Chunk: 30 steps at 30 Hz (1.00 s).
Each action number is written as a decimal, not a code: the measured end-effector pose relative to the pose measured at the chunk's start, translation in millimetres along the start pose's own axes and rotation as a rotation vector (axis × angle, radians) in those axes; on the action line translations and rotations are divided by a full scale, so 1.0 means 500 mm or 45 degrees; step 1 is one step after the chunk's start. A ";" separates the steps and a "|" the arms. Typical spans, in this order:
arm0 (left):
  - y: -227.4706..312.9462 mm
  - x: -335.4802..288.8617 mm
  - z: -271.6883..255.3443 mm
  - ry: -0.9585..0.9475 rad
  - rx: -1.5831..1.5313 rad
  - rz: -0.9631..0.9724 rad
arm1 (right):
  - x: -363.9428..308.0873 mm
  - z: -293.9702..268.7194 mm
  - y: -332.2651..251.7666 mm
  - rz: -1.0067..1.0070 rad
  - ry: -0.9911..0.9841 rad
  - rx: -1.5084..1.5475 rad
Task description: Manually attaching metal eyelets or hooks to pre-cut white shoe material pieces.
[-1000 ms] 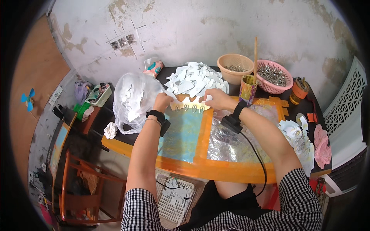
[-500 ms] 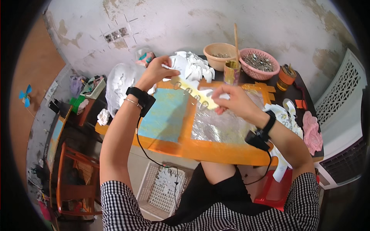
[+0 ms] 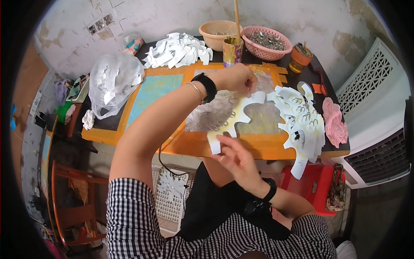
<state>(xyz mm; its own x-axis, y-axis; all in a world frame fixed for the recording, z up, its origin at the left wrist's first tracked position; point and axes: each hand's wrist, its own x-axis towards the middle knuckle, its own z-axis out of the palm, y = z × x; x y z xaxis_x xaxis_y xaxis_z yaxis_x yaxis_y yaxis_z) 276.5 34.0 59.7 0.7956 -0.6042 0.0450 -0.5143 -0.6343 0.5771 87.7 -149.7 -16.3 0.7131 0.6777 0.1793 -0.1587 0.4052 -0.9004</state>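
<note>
The left hand (image 3: 244, 81) has its grip clamped on the far end of a scalloped white strip (image 3: 239, 114), slanting above the counter (image 3: 108, 135), left of a strip pile (image 3: 307, 115). The right hand's (image 3: 241, 164) fingers meet its near end; whether that grip is closed cannot be told.

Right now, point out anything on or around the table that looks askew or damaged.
One white piece juts from the pile on the right of the table, its end hanging past the front edge, so it looks askew. Behind, the wall looks damaged: brownish patches show through its white surface.
</note>
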 end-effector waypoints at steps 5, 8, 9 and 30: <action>-0.015 0.001 0.054 -0.062 0.234 0.066 | -0.035 0.007 -0.016 0.201 -0.293 -0.373; -0.030 -0.006 0.060 -0.043 0.282 0.096 | -0.027 -0.020 -0.114 0.221 -0.551 -0.833; -0.040 -0.012 0.058 -0.019 0.316 0.176 | -0.012 -0.035 -0.138 0.072 -0.469 -1.060; 0.237 -0.131 0.065 0.316 -1.017 0.047 | -0.194 -0.695 -0.303 -0.264 0.869 -2.556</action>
<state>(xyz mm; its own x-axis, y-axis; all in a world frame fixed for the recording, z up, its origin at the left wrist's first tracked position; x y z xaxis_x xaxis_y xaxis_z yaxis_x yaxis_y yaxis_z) 153.3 -17.4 98.5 0.8780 -0.4351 0.1996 -0.2345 -0.0274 0.9717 279.9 -490.0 -35.2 0.7668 0.2605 0.5867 0.3666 -0.9279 -0.0671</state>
